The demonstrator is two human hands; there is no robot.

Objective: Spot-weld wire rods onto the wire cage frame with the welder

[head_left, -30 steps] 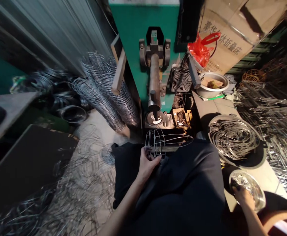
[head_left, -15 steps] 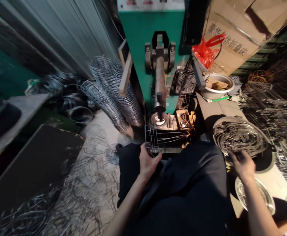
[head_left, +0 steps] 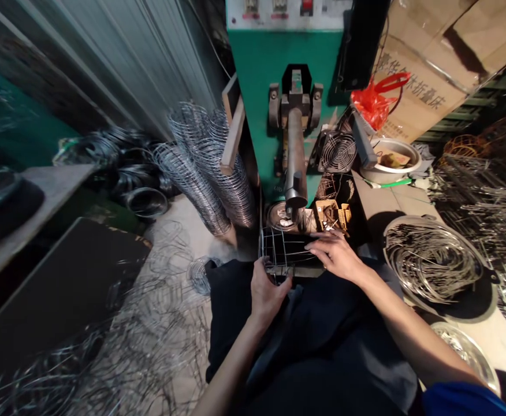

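Note:
Low in the middle, my left hand [head_left: 269,293] grips the near edge of a small wire frame [head_left: 274,245] of thin crossed metal rods. My right hand [head_left: 334,254] is at the frame's right side, its fingers pinched around the ends of the long wires that stick out there. The frame lies over my lap's front edge, just below the steel arm [head_left: 295,156] of a green machine [head_left: 257,75]. A round tin [head_left: 278,216] and a yellow box of small parts [head_left: 330,214] sit behind it.
Stacked wire rings [head_left: 201,173] stand left of the machine. To the right are a tub of bent wires [head_left: 432,257], a metal bowl [head_left: 467,349], a white basin [head_left: 391,164] and piled wire racks [head_left: 491,214]. Loose wires [head_left: 157,341] litter the floor at left.
My right hand has moved left from the tub of wires to the wire frame's right side. My left hand still holds the frame. The view has shifted slightly.

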